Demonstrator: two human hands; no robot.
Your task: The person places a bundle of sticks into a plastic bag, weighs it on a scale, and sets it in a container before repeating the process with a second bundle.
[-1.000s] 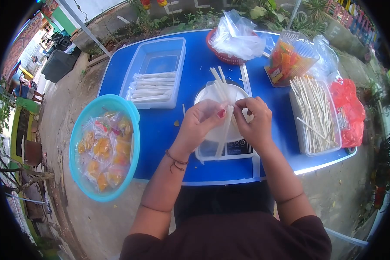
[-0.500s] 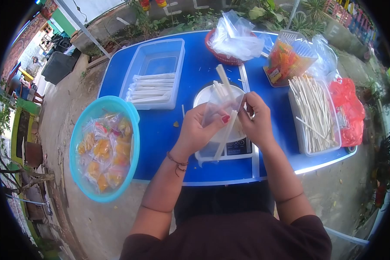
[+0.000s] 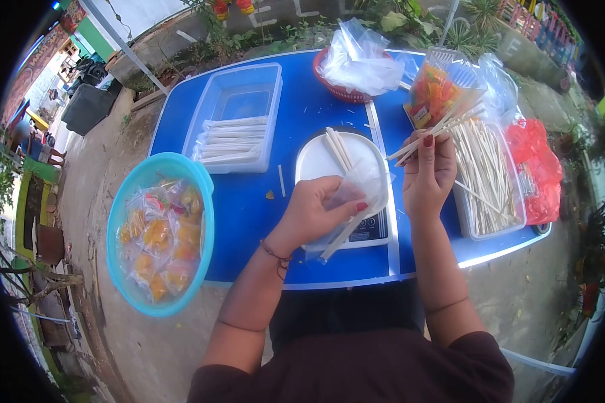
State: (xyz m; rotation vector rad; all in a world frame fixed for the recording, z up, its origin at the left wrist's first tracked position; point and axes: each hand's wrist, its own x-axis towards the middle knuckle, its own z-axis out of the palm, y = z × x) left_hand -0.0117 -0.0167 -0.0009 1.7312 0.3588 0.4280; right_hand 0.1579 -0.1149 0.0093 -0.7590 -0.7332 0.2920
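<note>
My left hand (image 3: 319, 209) is closed on a clear plastic bag (image 3: 371, 183), held over the front of a white kitchen scale (image 3: 310, 158). A few pale sticks show through the lower part of the bag. My right hand (image 3: 429, 173) pinches a small bunch of thin pale sticks (image 3: 447, 126) between thumb and fingers, raised to the right of the scale. The bunch points up and right, in front of the stick-filled container. More pale sticks (image 3: 338, 148) lie on the scale's plate, partly behind the bag.
A clear container (image 3: 474, 232) full of loose sticks stands at right, beside a red plastic bag (image 3: 541, 168). Behind are a red basket (image 3: 336, 91) of plastic bags and a tub of orange packets (image 3: 433, 94). Left are a tray (image 3: 273, 101) of packed sticks and a turquoise basin (image 3: 117, 269).
My right hand has left the bag and moved right and up, now with a bunch of sticks in it. My left hand still holds the bag, slightly lower.
</note>
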